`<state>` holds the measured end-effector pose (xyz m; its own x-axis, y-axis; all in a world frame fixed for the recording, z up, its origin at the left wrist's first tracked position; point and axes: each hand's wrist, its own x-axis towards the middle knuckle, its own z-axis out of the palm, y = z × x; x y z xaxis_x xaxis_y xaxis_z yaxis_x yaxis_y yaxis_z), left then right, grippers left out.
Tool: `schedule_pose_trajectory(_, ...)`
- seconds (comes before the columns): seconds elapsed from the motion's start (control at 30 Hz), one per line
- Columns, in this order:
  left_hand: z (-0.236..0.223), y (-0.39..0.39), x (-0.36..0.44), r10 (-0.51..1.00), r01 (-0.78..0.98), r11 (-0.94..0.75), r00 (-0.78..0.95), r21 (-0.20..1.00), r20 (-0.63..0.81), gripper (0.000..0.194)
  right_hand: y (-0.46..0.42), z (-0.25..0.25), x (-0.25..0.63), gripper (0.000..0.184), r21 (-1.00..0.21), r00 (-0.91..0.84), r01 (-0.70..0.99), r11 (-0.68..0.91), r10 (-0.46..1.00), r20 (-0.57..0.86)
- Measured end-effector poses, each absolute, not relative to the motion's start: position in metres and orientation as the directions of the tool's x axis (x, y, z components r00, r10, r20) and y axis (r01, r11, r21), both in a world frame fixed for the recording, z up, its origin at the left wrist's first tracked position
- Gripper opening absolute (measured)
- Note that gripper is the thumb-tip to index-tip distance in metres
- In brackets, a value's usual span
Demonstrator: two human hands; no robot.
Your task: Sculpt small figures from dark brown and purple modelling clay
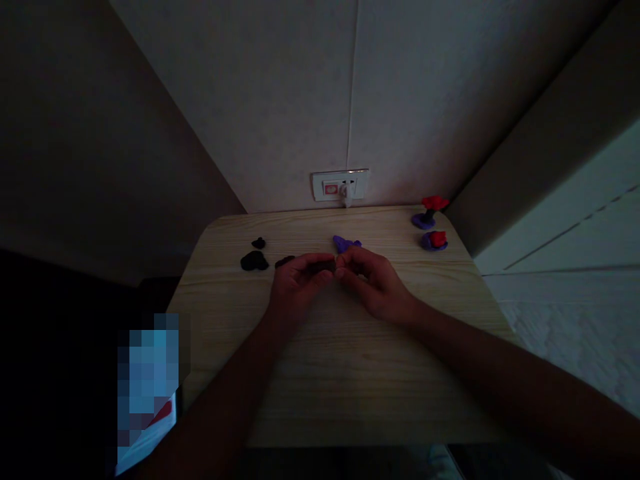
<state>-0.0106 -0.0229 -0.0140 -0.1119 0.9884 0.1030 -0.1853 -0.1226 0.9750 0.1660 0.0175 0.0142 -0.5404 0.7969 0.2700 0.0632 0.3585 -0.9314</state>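
My left hand [295, 287] and my right hand [379, 283] meet above the middle of the wooden table. Between the left thumb and fingers is a dark piece of modelling clay [323, 267]. The right thumb and fingertips pinch at its right end; what exactly lies between them is too dim to tell. Just behind the hands is a purple piece of clay [344, 243]. Another dark piece [285, 261] shows partly behind the left hand. Farther left are a larger black piece [255, 261] and a smaller black piece [259, 243].
At the table's [370, 380] back right corner stands a red clay flower [435, 203] on a purple base. In front of it sits a purple cup shape with a red middle [435, 241]. A wall socket [341, 185] holds a plug. A lit, blurred screen [150, 387] is at the left edge.
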Motion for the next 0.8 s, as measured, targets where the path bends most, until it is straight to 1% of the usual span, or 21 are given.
schedule_pose_trajectory(0.1, -0.0159, -0.0218, -0.0109, 0.992, -0.207, -0.112, -0.077, 0.972, 0.098, 0.03, 0.0173, 0.0134, 0.1662, 0.023, -0.958, -0.541, 0.008, 0.285, 0.807, 0.236)
schedule_pose_trajectory(0.23, -0.0173, -0.0209, -0.0106, 0.993, -0.244, -0.11, -0.072, 0.964, 0.095, 0.032, 0.0148, 0.0118, 0.1642, 0.03, -0.978, -0.514, -0.068, 0.196, 0.834, 0.202)
schedule_pose_trajectory(0.43, -0.0139, -0.0218, -0.0101, 0.995, -0.277, -0.099, -0.045, 0.956, 0.091, 0.029, 0.0134, 0.0104, 0.1626, 0.032, -0.98, -0.379, -0.103, 0.171, 0.904, 0.197)
schedule_pose_trajectory(0.67, -0.0148, -0.0226, -0.0129, 0.995, -0.257, -0.097, 0.0, 0.962, 0.101, 0.026, 0.0187, 0.0144, 0.1659, 0.025, -0.983, -0.419, -0.146, 0.114, 0.893, 0.166)
schedule_pose_trajectory(0.8, -0.0159, -0.0231, -0.0128, 0.996, -0.276, -0.075, 0.018, 0.958, 0.083, 0.027, 0.0196, 0.0153, 0.1662, 0.028, -0.988, -0.437, -0.146, 0.059, 0.892, 0.118)
